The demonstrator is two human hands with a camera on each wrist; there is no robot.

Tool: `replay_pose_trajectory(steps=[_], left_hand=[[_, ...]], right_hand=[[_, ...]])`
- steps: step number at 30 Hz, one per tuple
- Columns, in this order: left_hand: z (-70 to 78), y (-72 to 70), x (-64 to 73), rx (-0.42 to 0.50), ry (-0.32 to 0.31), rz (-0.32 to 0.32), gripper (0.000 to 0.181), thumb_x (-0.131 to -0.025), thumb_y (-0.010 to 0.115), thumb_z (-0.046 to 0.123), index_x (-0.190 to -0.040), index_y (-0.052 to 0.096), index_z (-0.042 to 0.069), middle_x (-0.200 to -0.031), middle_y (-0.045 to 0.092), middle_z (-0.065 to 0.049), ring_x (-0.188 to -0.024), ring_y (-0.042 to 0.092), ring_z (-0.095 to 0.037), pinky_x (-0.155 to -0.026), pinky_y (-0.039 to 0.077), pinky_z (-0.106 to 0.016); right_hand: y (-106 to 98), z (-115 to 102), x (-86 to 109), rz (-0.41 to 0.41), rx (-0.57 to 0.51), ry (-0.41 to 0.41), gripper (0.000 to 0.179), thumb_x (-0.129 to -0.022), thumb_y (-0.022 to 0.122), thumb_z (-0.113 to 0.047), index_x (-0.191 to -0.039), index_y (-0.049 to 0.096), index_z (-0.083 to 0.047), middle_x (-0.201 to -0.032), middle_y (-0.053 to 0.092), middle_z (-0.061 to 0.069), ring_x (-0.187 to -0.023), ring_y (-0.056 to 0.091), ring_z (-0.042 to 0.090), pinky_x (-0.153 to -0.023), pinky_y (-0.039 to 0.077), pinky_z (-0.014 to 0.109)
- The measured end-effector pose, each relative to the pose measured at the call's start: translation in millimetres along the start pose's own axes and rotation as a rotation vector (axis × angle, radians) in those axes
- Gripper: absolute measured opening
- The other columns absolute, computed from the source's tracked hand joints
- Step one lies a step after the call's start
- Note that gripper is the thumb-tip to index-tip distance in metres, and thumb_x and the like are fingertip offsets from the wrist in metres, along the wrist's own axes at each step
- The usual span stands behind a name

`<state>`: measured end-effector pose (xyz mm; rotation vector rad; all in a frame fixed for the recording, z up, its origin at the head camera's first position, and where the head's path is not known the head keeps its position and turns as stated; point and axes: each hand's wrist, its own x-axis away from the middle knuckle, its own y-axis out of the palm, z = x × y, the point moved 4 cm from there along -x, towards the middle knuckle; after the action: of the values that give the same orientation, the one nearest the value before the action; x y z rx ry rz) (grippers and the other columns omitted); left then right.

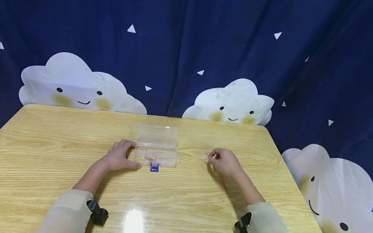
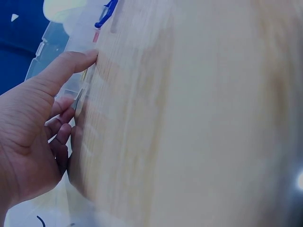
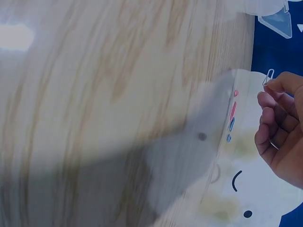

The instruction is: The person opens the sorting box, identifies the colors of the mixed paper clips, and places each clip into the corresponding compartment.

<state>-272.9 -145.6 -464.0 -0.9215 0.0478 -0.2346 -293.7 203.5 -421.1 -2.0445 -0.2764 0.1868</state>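
A clear plastic compartment box lies on the table with its lid raised at the back and a blue latch at the front. My left hand holds the box by its left end, thumb along the front edge and fingers round the side. Inside the front compartments are a red paper clip and a yellow one. To the right of the box, my right hand pinches a white paper clip between thumb and index finger, above the tabletop.
Red paper clips and blue paper clips lie in a row on the table beyond my right hand. The wooden table ends at a dark blue curtain with cloud prints. Each sleeve cuff carries a black wrist camera.
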Motion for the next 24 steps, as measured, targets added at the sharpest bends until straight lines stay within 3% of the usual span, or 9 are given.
replay_pose_trajectory(steps=[8,24], left_hand=[[-0.3,0.4,-0.2,0.001,0.011,0.003,0.079,-0.062,0.073,0.048,-0.123,0.044,0.008,-0.129,0.038,-0.013,-0.116,0.030,-0.032,-0.096,0.024,-0.050],[-0.4,0.9,-0.2,-0.002,0.013,0.006,0.078,-0.062,0.073,0.048,-0.123,0.043,0.009,-0.129,0.038,-0.013,-0.116,0.030,-0.032,-0.095,0.025,-0.050]], right_hand=[[4,-9,-1.8,0.010,-0.055,-0.020,0.016,-0.083,0.054,-0.023,-0.087,0.064,-0.012,-0.069,0.058,-0.001,-0.057,0.047,0.010,-0.054,0.039,0.025],[13,-29,-6.4,-0.008,-0.138,-0.035,0.017,-0.084,0.054,-0.021,-0.089,0.065,-0.009,-0.067,0.057,0.000,-0.056,0.046,0.012,-0.053,0.039,0.026]])
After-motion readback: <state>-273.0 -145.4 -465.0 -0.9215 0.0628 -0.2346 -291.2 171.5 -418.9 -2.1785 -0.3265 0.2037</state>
